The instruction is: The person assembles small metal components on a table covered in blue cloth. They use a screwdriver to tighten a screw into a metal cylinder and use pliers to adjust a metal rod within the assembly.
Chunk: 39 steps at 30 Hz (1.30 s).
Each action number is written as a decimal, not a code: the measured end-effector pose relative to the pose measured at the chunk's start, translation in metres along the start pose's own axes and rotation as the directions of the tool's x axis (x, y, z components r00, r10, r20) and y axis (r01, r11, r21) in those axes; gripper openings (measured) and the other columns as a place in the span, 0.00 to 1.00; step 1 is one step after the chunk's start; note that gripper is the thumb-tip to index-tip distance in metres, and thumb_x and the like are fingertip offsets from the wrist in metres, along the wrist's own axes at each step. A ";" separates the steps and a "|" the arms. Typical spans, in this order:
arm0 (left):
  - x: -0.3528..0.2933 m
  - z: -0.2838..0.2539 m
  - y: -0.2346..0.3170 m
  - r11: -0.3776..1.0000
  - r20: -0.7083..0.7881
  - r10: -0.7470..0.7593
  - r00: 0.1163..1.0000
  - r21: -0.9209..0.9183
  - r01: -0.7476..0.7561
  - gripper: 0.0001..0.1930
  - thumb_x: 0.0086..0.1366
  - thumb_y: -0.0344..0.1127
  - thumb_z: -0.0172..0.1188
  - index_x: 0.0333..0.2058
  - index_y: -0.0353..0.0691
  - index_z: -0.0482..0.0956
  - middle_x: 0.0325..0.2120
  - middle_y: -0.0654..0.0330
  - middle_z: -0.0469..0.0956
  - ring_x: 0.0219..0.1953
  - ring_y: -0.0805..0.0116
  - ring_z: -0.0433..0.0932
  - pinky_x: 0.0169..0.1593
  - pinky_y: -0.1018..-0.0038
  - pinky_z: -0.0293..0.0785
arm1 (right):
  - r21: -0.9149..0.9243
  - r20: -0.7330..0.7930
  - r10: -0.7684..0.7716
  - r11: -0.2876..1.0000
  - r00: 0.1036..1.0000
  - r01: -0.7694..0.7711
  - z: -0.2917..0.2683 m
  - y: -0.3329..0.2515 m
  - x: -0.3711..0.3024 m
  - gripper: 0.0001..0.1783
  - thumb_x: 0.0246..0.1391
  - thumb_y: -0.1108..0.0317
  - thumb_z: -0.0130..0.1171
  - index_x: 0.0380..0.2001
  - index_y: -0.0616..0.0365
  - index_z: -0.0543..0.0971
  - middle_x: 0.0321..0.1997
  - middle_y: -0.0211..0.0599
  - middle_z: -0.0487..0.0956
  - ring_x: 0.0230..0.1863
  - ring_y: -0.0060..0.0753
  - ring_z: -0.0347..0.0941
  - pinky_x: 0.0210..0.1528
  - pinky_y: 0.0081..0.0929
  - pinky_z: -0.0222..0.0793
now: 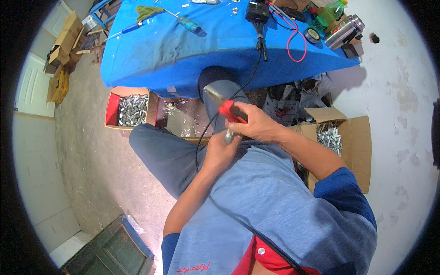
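Observation:
Over my lap, my right hand [257, 123] is wrapped around the red handles of a pair of pliers [225, 108]. The metal jaws of the pliers point up and left, toward the table, and look blurred. Just below, my left hand [221, 150] is closed around a small silvery metal piece [228, 136], its rounded end showing above the fingers. My two hands are close together, and I cannot tell whether they touch. A thin black cable [209, 124] runs past them, from the table down over my shirt.
A table with a blue cloth [183, 59] stands ahead, bearing screwdrivers [189, 24], a black adapter [257, 12], red wire [305, 46], a green bottle [327, 20] and a steel flask [343, 32]. Cardboard boxes of metal parts sit left [109, 112] and right [360, 146].

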<state>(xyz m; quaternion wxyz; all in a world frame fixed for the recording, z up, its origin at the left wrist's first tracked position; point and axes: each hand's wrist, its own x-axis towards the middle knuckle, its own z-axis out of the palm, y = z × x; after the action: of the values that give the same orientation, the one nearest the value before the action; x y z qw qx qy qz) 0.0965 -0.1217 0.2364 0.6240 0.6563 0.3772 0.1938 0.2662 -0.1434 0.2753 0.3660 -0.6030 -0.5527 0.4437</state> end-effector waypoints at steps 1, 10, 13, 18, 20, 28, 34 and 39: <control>0.000 0.000 -0.001 1.000 -0.012 0.002 1.000 0.017 -0.002 0.16 0.65 0.40 0.62 0.28 0.31 0.76 0.19 0.68 0.70 0.24 0.78 0.64 0.27 0.75 0.64 | 0.031 0.051 0.017 0.999 0.999 -0.019 -0.001 0.001 0.002 0.19 0.50 0.67 0.59 0.46 0.65 0.75 0.35 0.39 0.78 0.37 0.25 0.72 0.41 0.27 0.69; -0.004 -0.012 0.007 0.985 0.095 -0.163 0.982 -0.036 0.167 0.16 0.62 0.42 0.66 0.27 0.32 0.77 0.20 0.69 0.72 0.25 0.78 0.67 0.29 0.76 0.66 | 0.102 0.246 -0.158 0.985 0.956 0.136 -0.008 0.004 0.019 0.21 0.49 0.67 0.57 0.48 0.62 0.76 0.38 0.37 0.79 0.40 0.24 0.73 0.44 0.26 0.69; -0.003 -0.010 -0.008 0.982 0.156 -0.125 0.980 -0.121 0.144 0.19 0.61 0.44 0.65 0.29 0.29 0.77 0.21 0.62 0.74 0.27 0.74 0.70 0.33 0.70 0.70 | 0.212 0.363 -0.143 0.975 0.921 0.068 -0.010 -0.002 0.025 0.22 0.50 0.67 0.58 0.49 0.61 0.76 0.39 0.34 0.79 0.41 0.23 0.73 0.46 0.26 0.69; -0.004 -0.010 -0.006 0.992 0.153 -0.097 0.983 -0.069 0.109 0.19 0.61 0.45 0.64 0.29 0.29 0.76 0.22 0.62 0.75 0.28 0.74 0.70 0.34 0.70 0.70 | 0.440 0.467 -0.039 0.877 0.883 -0.194 -0.010 0.010 0.032 0.24 0.50 0.66 0.61 0.51 0.62 0.75 0.43 0.32 0.79 0.45 0.23 0.73 0.50 0.23 0.69; -0.004 -0.011 -0.006 0.990 0.170 -0.109 0.979 -0.070 0.123 0.20 0.61 0.45 0.65 0.29 0.29 0.76 0.22 0.62 0.75 0.28 0.73 0.70 0.34 0.69 0.70 | 0.535 0.476 -0.026 0.802 0.879 -0.266 -0.008 0.013 0.031 0.26 0.49 0.66 0.62 0.52 0.63 0.74 0.43 0.33 0.79 0.47 0.23 0.73 0.51 0.23 0.69; -0.005 -0.012 -0.006 0.992 0.163 -0.059 0.985 -0.104 0.077 0.22 0.60 0.47 0.66 0.27 0.29 0.76 0.21 0.62 0.74 0.28 0.74 0.70 0.33 0.70 0.70 | 0.634 0.516 0.072 0.638 0.854 -0.437 -0.004 0.022 0.031 0.28 0.44 0.68 0.67 0.50 0.63 0.74 0.43 0.39 0.79 0.42 0.29 0.77 0.45 0.24 0.73; -0.006 -0.014 -0.016 0.976 0.186 -0.083 0.979 -0.183 0.118 0.25 0.60 0.57 0.65 0.27 0.38 0.75 0.21 0.70 0.69 0.26 0.79 0.66 0.30 0.78 0.63 | 0.732 0.543 -0.002 0.490 0.839 -0.473 0.001 0.024 0.031 0.25 0.47 0.70 0.63 0.51 0.62 0.72 0.42 0.39 0.79 0.42 0.29 0.77 0.46 0.25 0.73; -0.006 -0.023 -0.013 0.909 0.272 -0.167 0.948 -0.330 0.255 0.24 0.61 0.58 0.63 0.29 0.38 0.75 0.20 0.70 0.68 0.23 0.80 0.65 0.28 0.80 0.61 | 0.767 0.531 -0.054 0.456 0.846 -0.452 0.005 0.035 0.034 0.24 0.50 0.71 0.59 0.52 0.60 0.71 0.44 0.36 0.78 0.45 0.30 0.76 0.50 0.27 0.73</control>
<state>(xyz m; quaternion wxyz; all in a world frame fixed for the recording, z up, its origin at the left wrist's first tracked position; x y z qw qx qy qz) 0.0725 -0.1118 0.2281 0.7918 0.5038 0.3269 0.1111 0.2729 -0.1142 0.2364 0.4124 -0.2631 -0.2435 0.8375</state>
